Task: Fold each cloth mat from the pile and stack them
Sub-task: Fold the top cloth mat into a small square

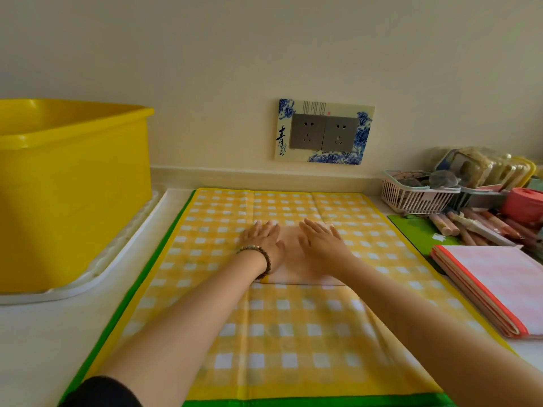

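Fingers flat and spread, left hand (262, 241) and right hand (321, 241) press a folded pink mat (289, 261) mid-bench on the yellow checked cloth (293, 324); palms hide its far corners.

A large yellow plastic tub (67, 183) stood at the left on a white tray (117, 254), which rested on the white desk (35, 342). On the cream wall (264, 48) behind, a double power socket (324, 133) sat inside a blue-and-white floral surround (363, 136) bearing black characters. At the far right, a small white slatted basket (411, 198) held a jumble of items too blurred to name, with clear packaged goods (484, 165) behind it and a red round container (523, 205) beside it. Near these lay a cluster of pinkish sticks, perhaps pencils (470, 227), partly over a green sheet (417, 230).
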{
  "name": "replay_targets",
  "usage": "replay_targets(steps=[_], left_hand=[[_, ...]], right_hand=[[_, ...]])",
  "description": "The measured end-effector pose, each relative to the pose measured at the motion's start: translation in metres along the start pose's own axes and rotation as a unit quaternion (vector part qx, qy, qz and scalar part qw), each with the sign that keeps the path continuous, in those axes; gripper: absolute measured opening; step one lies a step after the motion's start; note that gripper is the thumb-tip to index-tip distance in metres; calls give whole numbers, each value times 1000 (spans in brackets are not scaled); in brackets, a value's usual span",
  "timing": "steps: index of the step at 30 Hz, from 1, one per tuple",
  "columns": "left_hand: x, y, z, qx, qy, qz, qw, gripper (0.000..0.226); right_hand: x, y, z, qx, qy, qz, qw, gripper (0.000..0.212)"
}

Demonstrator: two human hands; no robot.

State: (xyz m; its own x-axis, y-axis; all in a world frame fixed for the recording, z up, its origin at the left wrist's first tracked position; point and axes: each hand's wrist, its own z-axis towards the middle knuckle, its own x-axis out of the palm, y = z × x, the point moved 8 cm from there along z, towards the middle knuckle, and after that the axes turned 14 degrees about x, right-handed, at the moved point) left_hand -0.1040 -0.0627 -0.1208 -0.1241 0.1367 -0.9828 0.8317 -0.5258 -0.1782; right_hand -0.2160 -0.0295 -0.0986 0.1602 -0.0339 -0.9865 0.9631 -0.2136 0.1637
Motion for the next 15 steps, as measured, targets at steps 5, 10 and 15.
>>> replay_targets(steps=[5, 10, 15], left_hand=[[1, 2, 3, 8, -12, -6, 1000, 53], [1, 2, 4, 13, -24, -9, 1000, 55], [2, 4, 4, 16, -23, -7, 1000, 54]], right_hand=[[20, 21, 27, -37, 30, -14, 999, 52], [21, 1, 27, -18, 30, -5, 999, 56], [14, -36, 25, 28, 19, -8, 999, 64]])
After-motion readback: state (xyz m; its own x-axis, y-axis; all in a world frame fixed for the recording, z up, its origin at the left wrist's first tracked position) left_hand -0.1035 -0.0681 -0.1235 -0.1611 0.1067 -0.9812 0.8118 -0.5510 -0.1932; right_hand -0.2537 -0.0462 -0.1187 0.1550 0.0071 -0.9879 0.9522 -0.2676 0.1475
